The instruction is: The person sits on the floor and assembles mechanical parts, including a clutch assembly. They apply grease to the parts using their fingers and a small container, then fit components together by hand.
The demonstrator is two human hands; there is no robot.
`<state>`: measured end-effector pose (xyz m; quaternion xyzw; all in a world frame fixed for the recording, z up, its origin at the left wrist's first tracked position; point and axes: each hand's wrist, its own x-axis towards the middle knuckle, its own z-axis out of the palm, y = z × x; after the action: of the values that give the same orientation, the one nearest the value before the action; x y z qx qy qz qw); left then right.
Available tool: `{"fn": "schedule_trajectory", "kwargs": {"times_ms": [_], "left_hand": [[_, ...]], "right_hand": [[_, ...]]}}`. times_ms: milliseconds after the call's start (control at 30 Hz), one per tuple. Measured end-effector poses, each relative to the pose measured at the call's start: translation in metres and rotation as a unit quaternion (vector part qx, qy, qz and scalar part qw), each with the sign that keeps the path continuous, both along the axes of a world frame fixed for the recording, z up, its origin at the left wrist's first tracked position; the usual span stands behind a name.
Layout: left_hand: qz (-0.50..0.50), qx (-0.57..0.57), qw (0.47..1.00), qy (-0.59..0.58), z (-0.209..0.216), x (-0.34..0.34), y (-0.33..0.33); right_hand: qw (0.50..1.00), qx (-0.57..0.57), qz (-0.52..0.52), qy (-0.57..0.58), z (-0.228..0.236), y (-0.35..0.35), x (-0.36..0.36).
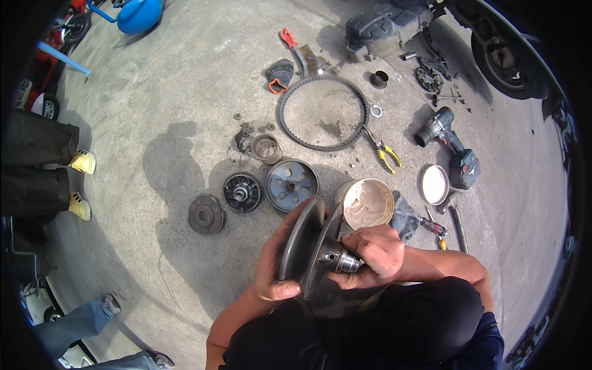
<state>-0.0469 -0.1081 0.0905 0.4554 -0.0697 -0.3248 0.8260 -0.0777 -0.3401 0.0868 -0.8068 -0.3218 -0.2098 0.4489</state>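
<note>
Above my knees I hold a variator-style pulley (316,246), two steel discs on a shiny central hub, tilted on edge. My left hand (271,268) wraps the outer face of its left disc, thumb on the lower rim. My right hand (377,251) is closed round the hub at the right end, fingers bent over it. Just beyond stands a tub (340,198) of pale brown grease. Left of it lie a round drum with cut-outs (290,179), a ribbed clutch part (242,192), a dark round plate (206,214) and a coil spring (266,149).
A toothed drive belt (322,148) lies farther off, near yellow-handled pliers (387,159). To the right are a cordless impact wrench (449,139), a white lid (435,186) and a screwdriver (433,227). A vehicle wheel (507,58) stands far right. People's legs (37,148) are at left.
</note>
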Motion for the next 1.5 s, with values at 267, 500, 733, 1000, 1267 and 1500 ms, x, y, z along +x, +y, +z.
{"fn": "schedule_trajectory", "kwargs": {"times_ms": [267,500,733,1000,1267,1500], "left_hand": [[0.008,-0.006,0.999,0.053,-0.003,-0.002,0.004],[0.106,-0.005,0.993,0.051,-0.006,0.002,0.02],[0.149,-0.078,0.982,0.085,-0.006,0.002,0.02],[0.151,-0.038,0.982,0.107,-0.016,-0.003,0.027],[0.152,-0.007,0.983,0.104,-0.02,-0.006,0.026],[0.159,0.034,0.979,0.122,-0.022,-0.013,0.038]], "right_hand": [[0.997,-0.053,0.008,0.057,0.007,-0.005,0.0],[0.965,-0.063,-0.184,0.175,0.012,-0.062,0.02],[0.908,-0.32,-0.142,0.229,-0.082,-0.141,0.101],[0.848,-0.406,-0.143,0.309,-0.143,-0.134,0.102],[0.852,-0.403,-0.134,0.306,-0.158,-0.134,0.104],[0.863,0.039,-0.161,0.478,-0.131,-0.14,0.098]]}}
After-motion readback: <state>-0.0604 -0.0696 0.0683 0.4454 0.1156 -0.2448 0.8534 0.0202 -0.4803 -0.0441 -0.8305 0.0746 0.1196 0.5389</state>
